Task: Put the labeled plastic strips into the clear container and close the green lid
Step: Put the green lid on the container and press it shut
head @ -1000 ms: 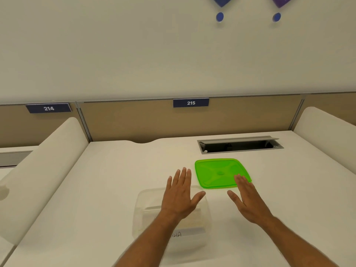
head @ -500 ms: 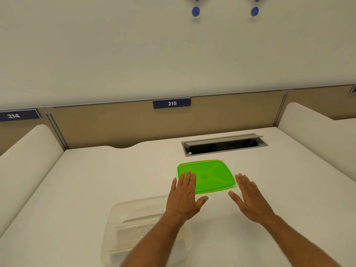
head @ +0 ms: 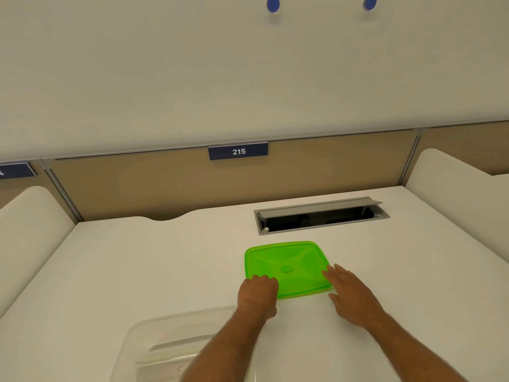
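Observation:
The green lid (head: pixel 286 267) lies flat on the white desk (head: pixel 137 271), just in front of the cable slot. My left hand (head: pixel 257 295) has its fingers curled over the lid's near-left corner. My right hand (head: pixel 351 295) is spread flat, with its fingertips touching the lid's right edge. The clear container (head: pixel 154 334) stands uncovered at the bottom left, partly hidden by my left forearm. Pale plastic strips (head: pixel 179 344) lie inside it; their writing is mostly hidden.
An open grey cable slot (head: pixel 321 215) is set into the desk behind the lid. A tan back panel carries a sign reading 215 (head: pixel 238 151). White rounded side dividers (head: pixel 451 188) rise on both sides of the desk.
Both hands have moved forward from above the container to the green lid. My left fingers have curled onto its corner and my right fingertips have reached its edge. The lid has not moved.

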Demonstrator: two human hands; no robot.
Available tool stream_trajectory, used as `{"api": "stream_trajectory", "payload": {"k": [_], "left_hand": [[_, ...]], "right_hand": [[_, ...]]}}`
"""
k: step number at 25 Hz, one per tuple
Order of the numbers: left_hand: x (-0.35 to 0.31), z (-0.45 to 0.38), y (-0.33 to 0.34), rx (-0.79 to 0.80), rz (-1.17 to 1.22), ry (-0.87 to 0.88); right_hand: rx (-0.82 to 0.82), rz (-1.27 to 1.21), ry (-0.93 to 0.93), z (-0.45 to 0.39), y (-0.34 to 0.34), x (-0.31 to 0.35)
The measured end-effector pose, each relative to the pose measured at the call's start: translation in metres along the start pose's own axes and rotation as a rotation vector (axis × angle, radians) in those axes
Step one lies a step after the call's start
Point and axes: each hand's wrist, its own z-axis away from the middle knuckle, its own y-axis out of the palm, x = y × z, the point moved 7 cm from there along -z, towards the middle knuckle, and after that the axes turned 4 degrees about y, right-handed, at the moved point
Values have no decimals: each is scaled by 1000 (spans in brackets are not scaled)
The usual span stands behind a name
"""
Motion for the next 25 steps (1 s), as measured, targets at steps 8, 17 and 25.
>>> {"api": "stream_trajectory", "payload": {"k": [8, 17, 25], "left_hand": [[-2, -21, 13, 4, -87, 4], [4, -13, 2, -45, -72, 9], [44, 11, -54, -353, 472, -8]], "right_hand": [[-92, 108, -120, -11, 5, 6], [-174, -67, -4, -6, -19, -1], [-385, -516, -54, 6, -84, -1]]}}
